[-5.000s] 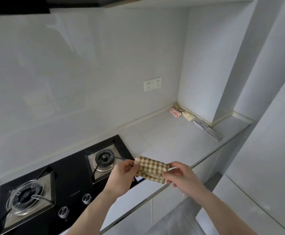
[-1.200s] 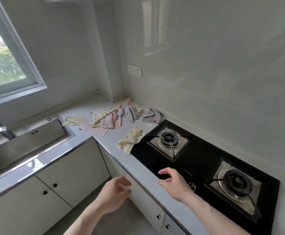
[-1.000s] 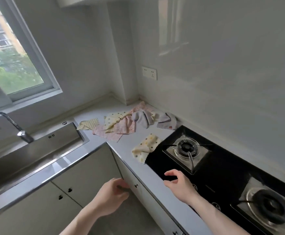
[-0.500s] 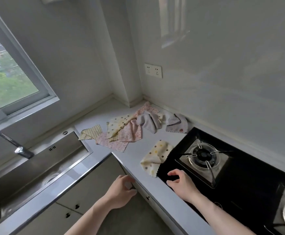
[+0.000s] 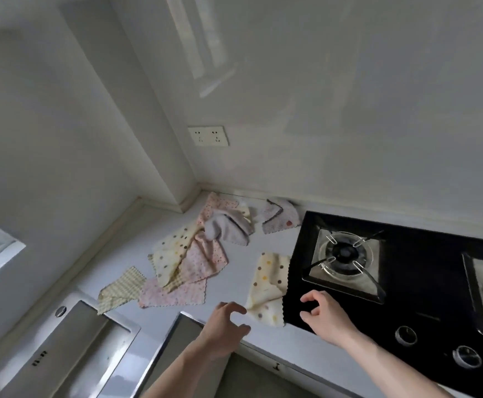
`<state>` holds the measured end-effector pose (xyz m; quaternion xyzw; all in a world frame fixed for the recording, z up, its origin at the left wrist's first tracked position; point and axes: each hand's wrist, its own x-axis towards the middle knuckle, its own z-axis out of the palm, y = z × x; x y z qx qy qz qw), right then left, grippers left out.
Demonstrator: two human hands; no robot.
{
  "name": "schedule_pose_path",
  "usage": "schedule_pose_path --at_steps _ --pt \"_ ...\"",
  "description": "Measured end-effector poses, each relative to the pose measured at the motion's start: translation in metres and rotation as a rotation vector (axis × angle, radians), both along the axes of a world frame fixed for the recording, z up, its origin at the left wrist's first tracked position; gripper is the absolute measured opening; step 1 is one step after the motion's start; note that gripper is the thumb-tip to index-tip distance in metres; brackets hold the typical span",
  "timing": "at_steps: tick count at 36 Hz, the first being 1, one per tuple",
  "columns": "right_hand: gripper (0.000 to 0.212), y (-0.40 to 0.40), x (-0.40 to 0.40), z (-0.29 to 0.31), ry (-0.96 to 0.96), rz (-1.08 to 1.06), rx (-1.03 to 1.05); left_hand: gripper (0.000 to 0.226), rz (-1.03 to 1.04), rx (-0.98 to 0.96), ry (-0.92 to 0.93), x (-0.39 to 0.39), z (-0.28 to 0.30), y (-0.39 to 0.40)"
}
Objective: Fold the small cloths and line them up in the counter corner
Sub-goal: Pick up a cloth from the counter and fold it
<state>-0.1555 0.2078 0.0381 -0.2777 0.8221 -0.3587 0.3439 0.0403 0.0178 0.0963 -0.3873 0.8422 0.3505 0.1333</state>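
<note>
Two bare forearms reach toward a cream polka-dot cloth lying unfolded on the counter, its right edge against the black gas hob. The left hand hovers just left of the cloth, fingers loosely curled, holding nothing. The right hand hangs over the hob's near-left corner, fingers curved apart, empty.

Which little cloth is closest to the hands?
The cream polka-dot cloth lying alone beside the black stove, between both hands. The others sit farther back.
</note>
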Motion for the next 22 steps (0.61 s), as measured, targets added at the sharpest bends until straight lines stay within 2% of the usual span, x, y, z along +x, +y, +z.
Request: schedule_pose_path --at_steps 6,11,13,16,20,22 --pt "0.03 -0.035 0.028 -0.038 0.114 -0.074 0.008 0.027 -0.132 0.012 0.092 0.01 -0.029 -0.048" --pt "0.049 -0.051 0.049 -0.086 0.218 -0.022 -0.014 0.028 -0.171 -0.009 0.353 -0.013 -0.064 -0.06" --pt "0.046 -0.056 0.059 -0.11 0.392 -0.034 -0.002 0.031 -0.186 -0.016 0.427 -0.026 -0.08 -0.061" --pt "0.047 -0.065 0.068 -0.134 0.654 -0.067 -0.022 0.021 -0.242 -0.026 0.468 -0.045 -0.109 -0.072" --pt "0.056 -0.072 0.069 -0.146 0.784 -0.118 -0.087 0.022 -0.263 -0.148 0.518 -0.05 -0.169 -0.091" --pt "0.058 -0.073 0.067 -0.15 0.84 -0.117 -0.101 0.022 -0.269 -0.281 0.547 -0.049 -0.191 -0.092"
